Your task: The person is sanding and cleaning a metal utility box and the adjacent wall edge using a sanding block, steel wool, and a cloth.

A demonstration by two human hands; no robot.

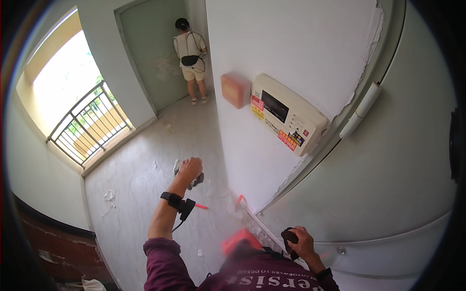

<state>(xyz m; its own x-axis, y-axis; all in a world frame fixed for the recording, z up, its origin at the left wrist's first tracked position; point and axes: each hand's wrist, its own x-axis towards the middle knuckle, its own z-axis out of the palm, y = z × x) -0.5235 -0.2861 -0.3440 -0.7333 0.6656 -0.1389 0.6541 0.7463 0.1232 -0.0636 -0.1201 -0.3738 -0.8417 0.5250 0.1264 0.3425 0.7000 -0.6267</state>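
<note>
The person in the purple top [162, 262] holds a dark grey bundle [197, 180] in the left hand [193, 167], out over the pale floor [141, 179]. The right hand [305, 243] grips a black thing [290, 238] low down, near the big grey-green door [388, 165]. On the white wall [296, 43] I see a cream box [287, 115] and, just beside it, a little pink box [236, 90]. Another person [191, 53] stands facing away, by the far door [150, 48].

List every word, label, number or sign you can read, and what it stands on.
Printed wording isn't copied here; locations only:
Purple shirt: large pale lettering, plus a smaller line.
Cream wall box: fine dark print, too small to read.
Red and yellow stickers on it: lettering too blurred.
</note>
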